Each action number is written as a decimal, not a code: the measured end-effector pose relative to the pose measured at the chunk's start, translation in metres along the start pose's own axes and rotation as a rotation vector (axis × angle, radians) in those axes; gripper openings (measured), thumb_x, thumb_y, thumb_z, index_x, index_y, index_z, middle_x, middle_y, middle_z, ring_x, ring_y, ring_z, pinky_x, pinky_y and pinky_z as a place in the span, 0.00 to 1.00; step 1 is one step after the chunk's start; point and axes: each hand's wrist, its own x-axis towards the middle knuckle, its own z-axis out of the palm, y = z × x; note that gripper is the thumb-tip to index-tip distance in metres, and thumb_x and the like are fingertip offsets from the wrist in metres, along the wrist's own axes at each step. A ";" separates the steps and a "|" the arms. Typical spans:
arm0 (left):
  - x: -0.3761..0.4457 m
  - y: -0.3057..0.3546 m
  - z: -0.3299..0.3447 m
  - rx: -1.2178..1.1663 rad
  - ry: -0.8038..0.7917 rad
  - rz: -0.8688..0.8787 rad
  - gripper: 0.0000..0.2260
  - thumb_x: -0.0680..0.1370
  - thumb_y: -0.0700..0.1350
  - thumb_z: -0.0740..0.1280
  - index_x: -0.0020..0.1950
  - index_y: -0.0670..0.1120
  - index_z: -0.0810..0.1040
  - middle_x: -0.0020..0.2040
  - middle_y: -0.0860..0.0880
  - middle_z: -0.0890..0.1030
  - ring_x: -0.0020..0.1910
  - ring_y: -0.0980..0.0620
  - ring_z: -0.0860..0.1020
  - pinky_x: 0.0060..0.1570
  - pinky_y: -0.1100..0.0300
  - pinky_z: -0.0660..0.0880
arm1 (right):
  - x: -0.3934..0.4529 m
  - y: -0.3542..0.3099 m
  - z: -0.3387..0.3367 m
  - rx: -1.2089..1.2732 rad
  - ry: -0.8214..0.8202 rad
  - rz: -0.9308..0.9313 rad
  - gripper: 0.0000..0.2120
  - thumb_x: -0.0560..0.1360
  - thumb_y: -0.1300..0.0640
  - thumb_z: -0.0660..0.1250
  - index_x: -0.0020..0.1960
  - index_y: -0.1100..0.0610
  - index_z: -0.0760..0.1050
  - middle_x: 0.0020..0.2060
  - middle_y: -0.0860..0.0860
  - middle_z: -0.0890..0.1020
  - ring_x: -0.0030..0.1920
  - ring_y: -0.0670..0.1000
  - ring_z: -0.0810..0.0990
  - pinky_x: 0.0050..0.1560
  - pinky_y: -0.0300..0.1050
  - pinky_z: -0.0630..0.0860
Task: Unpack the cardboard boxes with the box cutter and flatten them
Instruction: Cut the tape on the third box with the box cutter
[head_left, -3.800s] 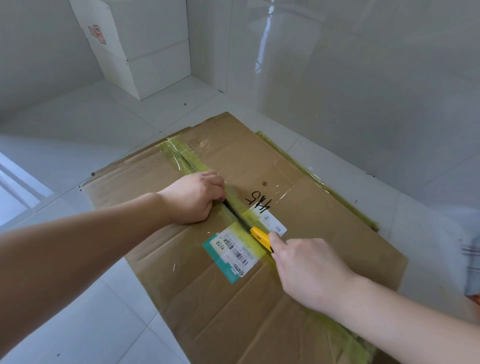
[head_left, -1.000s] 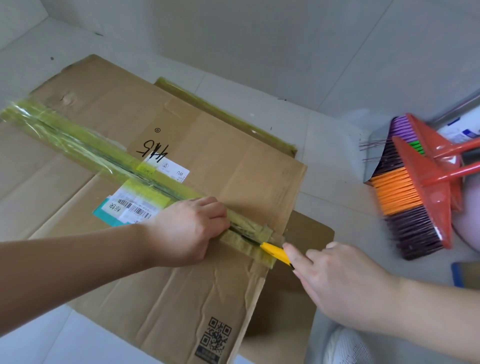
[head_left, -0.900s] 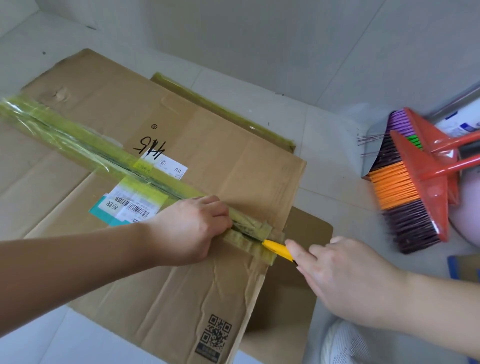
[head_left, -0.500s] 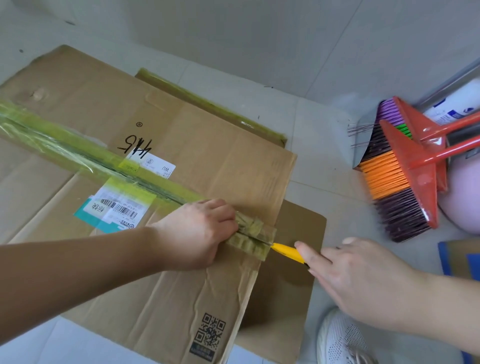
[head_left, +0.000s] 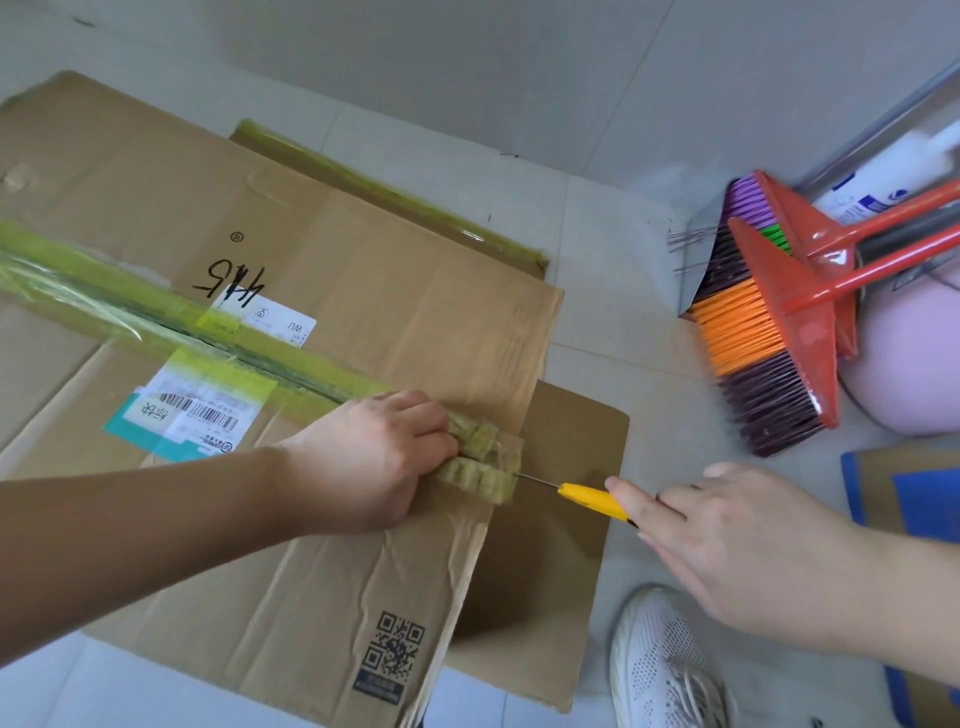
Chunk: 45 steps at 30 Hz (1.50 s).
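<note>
A large brown cardboard box (head_left: 395, 291) lies on the tiled floor, its centre seam covered by yellow-green tape (head_left: 156, 322) that shows a dark slit along it. My left hand (head_left: 379, 457) rests knuckles-down on the box beside the seam near the right edge, fingers curled against crumpled tape. My right hand (head_left: 737, 545) grips the yellow box cutter (head_left: 592, 500). Its thin blade points at the bunched tape at the box's edge, just clear of the cardboard. A lower flap (head_left: 561, 519) sticks out under the blade.
Two red brooms (head_left: 779, 322) with coloured bristles lie at the right, by a pink round object (head_left: 914, 364) and a white tube (head_left: 893, 176). A blue-and-brown flat carton (head_left: 914, 499) is at the right edge. My white shoe (head_left: 660, 670) stands at the bottom. A wall runs behind.
The cutter has travelled along the seam from the box's middle to its right edge and come out past the cardboard. My left hand followed along the tape.
</note>
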 end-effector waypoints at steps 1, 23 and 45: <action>0.000 0.000 0.000 0.003 0.000 -0.003 0.14 0.67 0.36 0.58 0.44 0.39 0.82 0.41 0.43 0.80 0.38 0.43 0.79 0.36 0.54 0.78 | -0.003 0.000 0.000 -0.005 -0.004 -0.001 0.32 0.51 0.54 0.81 0.54 0.62 0.82 0.24 0.49 0.74 0.20 0.50 0.71 0.24 0.41 0.69; 0.064 0.019 -0.040 -0.092 0.018 0.139 0.15 0.78 0.52 0.63 0.57 0.44 0.80 0.46 0.51 0.83 0.53 0.48 0.77 0.58 0.51 0.70 | 0.033 0.030 -0.028 0.074 0.179 0.070 0.19 0.78 0.45 0.55 0.40 0.55 0.77 0.23 0.49 0.72 0.19 0.54 0.71 0.20 0.42 0.63; 0.077 -0.008 -0.046 -0.068 0.064 0.055 0.11 0.78 0.51 0.63 0.43 0.48 0.82 0.32 0.52 0.78 0.34 0.50 0.74 0.50 0.53 0.71 | 0.072 0.046 -0.027 0.148 0.184 -0.105 0.16 0.75 0.57 0.66 0.61 0.62 0.77 0.34 0.51 0.75 0.24 0.51 0.73 0.19 0.42 0.68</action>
